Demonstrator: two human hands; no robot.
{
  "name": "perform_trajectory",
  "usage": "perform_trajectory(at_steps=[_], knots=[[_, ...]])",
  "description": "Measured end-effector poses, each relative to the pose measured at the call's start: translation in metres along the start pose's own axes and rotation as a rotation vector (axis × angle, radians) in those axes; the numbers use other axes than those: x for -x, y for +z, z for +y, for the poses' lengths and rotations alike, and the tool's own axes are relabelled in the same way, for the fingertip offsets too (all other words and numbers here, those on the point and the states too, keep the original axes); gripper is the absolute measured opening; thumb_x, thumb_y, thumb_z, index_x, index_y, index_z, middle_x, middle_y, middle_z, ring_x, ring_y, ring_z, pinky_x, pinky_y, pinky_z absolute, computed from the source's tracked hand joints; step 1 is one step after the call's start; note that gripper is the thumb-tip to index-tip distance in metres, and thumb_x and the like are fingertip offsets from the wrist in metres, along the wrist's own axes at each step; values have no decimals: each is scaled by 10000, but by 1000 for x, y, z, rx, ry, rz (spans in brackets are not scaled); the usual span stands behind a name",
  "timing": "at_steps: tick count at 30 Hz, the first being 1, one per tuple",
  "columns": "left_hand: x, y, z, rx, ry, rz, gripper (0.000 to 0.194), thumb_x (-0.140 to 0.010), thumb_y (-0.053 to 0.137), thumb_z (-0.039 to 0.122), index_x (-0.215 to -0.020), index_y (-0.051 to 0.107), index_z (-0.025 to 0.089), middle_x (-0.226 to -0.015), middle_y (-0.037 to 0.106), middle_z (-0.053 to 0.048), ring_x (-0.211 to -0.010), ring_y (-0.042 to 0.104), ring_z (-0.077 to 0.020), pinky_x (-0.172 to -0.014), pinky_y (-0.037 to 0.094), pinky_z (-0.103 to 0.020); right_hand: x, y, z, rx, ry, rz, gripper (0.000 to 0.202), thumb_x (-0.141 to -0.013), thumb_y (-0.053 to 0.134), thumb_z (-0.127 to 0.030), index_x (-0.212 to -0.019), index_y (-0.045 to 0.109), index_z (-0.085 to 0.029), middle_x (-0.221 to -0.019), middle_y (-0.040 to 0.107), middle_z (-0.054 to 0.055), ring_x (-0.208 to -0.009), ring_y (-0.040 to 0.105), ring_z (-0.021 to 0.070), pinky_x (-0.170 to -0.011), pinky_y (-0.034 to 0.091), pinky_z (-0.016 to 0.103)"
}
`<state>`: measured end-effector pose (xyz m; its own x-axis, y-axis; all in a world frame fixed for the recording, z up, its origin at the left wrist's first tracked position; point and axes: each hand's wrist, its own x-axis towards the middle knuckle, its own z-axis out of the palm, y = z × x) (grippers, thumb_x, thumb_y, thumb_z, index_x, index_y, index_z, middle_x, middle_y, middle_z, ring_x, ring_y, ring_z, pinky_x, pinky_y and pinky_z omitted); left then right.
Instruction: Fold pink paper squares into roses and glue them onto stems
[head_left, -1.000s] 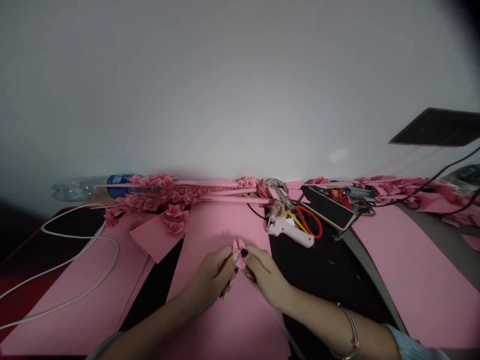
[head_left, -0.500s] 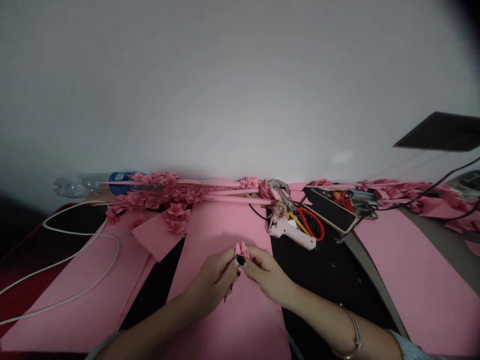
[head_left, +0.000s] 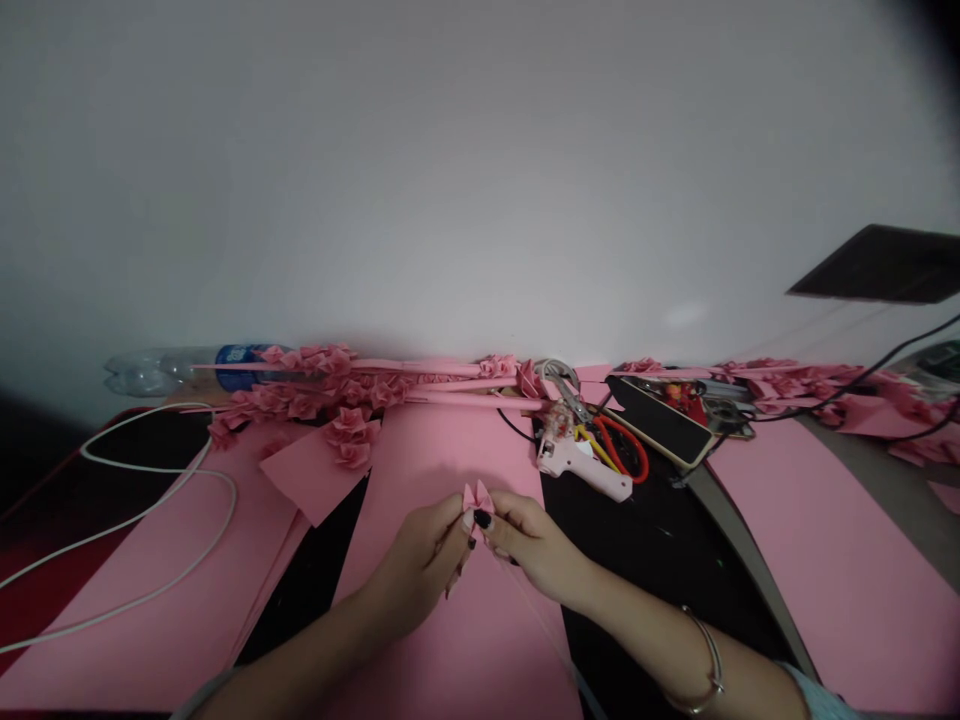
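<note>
A small folded pink paper piece [head_left: 478, 497] with pointed tips is pinched between my two hands, low in the middle of the view. My left hand [head_left: 429, 560] grips it from the left, thumb and fingers closed. From the right, my right hand [head_left: 536, 550] holds it too, its dark-nailed thumb pressed on the front. The lower part of the paper is hidden by my fingers. Below the hands lies a long pink paper sheet [head_left: 427, 450]. Folded pink paper flowers [head_left: 352, 437] and a square of pink paper [head_left: 311, 475] are beyond my left hand.
A pale glue gun [head_left: 585, 467], red-handled scissors [head_left: 626, 450] and a phone [head_left: 664, 420] lie beyond my right hand. Behind are pink paper sticks [head_left: 465, 400] and a plastic bottle [head_left: 165, 370]. A white cable [head_left: 157, 468] loops at left; more pink sheets [head_left: 832, 540] flank the black tabletop.
Both hands have shifted very slightly left with the folded paper. Its two pointed tips stand a little further apart and higher. The things around have stayed put.
</note>
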<state>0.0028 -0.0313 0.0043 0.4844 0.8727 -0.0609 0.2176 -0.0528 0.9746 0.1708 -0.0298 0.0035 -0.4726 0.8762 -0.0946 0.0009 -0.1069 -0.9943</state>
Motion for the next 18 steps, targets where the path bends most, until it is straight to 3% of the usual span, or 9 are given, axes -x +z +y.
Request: perform_trajectory(at_steps=[8, 18], knots=[[-1, -4, 5, -218, 116, -2, 229, -923, 365, 232, -695, 381, 218, -526, 416, 71, -450, 378, -97, -468, 298, -222, 0, 3, -12, 46, -23, 7, 199, -847, 529, -347, -748, 506, -177, -642, 394, -47, -546, 295, 92, -487, 253, 209], [0, -6, 4, -252, 138, -52, 221, -929, 351, 220, -710, 381, 214, -590, 439, 54, -491, 371, -100, -471, 293, -220, 1, 3, -19, -5, -28, -61, 208, -851, 526, -349, -739, 588, -185, -620, 386, -46, -531, 265, 99, -517, 328, 222]])
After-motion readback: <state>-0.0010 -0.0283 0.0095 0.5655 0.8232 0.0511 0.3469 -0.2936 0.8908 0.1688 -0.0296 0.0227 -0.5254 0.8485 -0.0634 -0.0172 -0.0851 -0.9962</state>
